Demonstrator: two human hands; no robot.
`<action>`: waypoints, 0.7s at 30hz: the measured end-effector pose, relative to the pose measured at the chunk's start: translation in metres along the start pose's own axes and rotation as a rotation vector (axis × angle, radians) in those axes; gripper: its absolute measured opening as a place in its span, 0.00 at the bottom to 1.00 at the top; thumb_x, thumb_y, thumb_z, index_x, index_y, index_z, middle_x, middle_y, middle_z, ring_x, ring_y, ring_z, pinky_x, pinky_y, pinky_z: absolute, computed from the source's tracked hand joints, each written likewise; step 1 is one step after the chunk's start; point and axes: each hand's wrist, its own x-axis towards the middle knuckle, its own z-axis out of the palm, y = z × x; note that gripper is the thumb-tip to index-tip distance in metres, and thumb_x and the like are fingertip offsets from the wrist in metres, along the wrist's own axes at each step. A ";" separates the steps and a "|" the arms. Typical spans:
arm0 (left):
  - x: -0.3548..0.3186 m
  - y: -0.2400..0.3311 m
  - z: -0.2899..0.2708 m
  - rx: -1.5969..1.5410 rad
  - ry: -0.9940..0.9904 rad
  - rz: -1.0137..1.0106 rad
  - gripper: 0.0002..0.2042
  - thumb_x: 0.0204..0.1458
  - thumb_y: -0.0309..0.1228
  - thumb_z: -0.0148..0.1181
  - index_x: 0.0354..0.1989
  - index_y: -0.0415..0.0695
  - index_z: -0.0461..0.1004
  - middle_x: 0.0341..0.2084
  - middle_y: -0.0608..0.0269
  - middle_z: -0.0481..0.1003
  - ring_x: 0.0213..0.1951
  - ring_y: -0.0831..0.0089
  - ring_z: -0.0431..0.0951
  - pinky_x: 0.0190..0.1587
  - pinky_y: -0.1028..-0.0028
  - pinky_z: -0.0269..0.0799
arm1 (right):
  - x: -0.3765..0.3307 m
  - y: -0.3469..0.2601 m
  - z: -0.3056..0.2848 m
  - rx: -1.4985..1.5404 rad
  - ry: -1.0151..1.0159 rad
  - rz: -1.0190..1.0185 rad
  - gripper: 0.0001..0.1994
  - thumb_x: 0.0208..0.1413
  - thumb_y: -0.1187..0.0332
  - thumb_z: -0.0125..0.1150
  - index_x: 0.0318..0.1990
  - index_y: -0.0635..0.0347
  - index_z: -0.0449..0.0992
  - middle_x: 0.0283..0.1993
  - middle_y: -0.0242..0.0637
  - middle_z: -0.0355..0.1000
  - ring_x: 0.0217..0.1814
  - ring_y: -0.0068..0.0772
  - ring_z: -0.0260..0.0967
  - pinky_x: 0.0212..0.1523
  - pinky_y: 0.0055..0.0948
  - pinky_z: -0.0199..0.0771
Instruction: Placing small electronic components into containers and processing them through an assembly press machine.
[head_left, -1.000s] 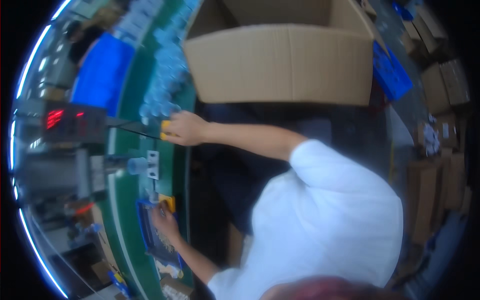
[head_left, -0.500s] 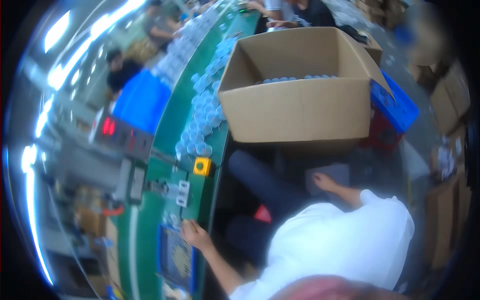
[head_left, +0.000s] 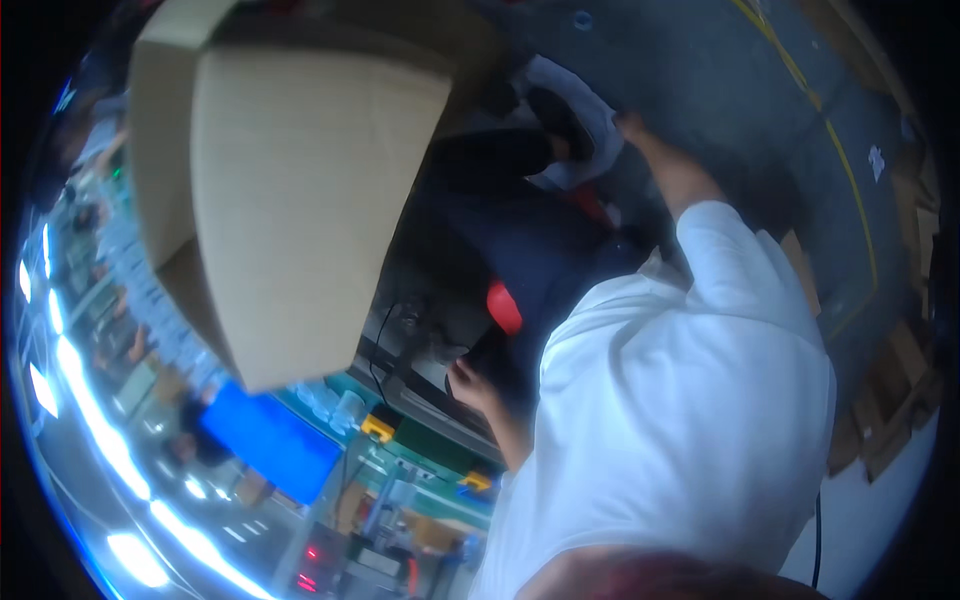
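Note:
My left hand (head_left: pixel 468 385) is beside my dark-trousered leg, near the green conveyor bench (head_left: pixel 435 435). Its fingers are curled, and whatever they hold, if anything, is hidden. Out to the right, my right hand (head_left: pixel 628 125) reaches away with its fingers drawn together. It is at the edge of a pale sheet or bag (head_left: pixel 590 100) by my foot; blur hides whether it grips that edge. A large open cardboard box (head_left: pixel 310 190) fills the upper left, apart from both hands, its inside mostly out of sight.
Clear plastic cups (head_left: pixel 345 410) stand on the bench beside a yellow switch box (head_left: pixel 378 428). A blue bin (head_left: pixel 270 440) and a machine with red digits (head_left: pixel 310 570) are beyond. Flattened cardboard (head_left: pixel 885 400) leans at the right, past a yellow floor line (head_left: pixel 850 180).
The view has swung to the right, so the box now appears at upper left. My left hand has left the blue-edged tray on the bench and come back beside my leg. My right arm reaches farther out.

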 end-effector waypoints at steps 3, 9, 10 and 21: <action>-0.001 -0.021 -0.004 0.125 -0.251 -0.085 0.18 0.67 0.38 0.59 0.49 0.32 0.80 0.41 0.39 0.81 0.42 0.43 0.82 0.48 0.55 0.77 | 0.070 0.013 -0.044 -0.051 0.264 -0.060 0.19 0.62 0.57 0.56 0.51 0.62 0.81 0.50 0.54 0.80 0.55 0.57 0.78 0.57 0.50 0.76; 0.017 -0.014 0.053 0.388 -0.438 -0.069 0.12 0.66 0.35 0.58 0.45 0.38 0.81 0.39 0.43 0.82 0.42 0.48 0.83 0.46 0.57 0.78 | 0.166 -0.095 -0.098 -0.600 0.224 -0.082 0.21 0.62 0.62 0.59 0.62 0.49 0.77 0.69 0.42 0.69 0.72 0.50 0.64 0.67 0.55 0.68; 0.024 -0.010 0.054 0.423 -0.474 -0.060 0.12 0.66 0.35 0.58 0.45 0.39 0.81 0.39 0.43 0.82 0.42 0.48 0.83 0.46 0.57 0.78 | 0.170 -0.122 -0.097 -0.695 0.175 -0.072 0.21 0.62 0.63 0.58 0.63 0.47 0.76 0.72 0.40 0.66 0.74 0.50 0.62 0.69 0.57 0.65; 0.052 -0.028 0.082 0.489 -0.784 0.138 0.12 0.65 0.35 0.58 0.46 0.40 0.81 0.40 0.44 0.82 0.43 0.46 0.83 0.48 0.55 0.77 | 0.222 -0.099 -0.077 -0.598 0.317 0.013 0.18 0.62 0.62 0.54 0.57 0.53 0.79 0.66 0.39 0.70 0.68 0.51 0.66 0.66 0.57 0.65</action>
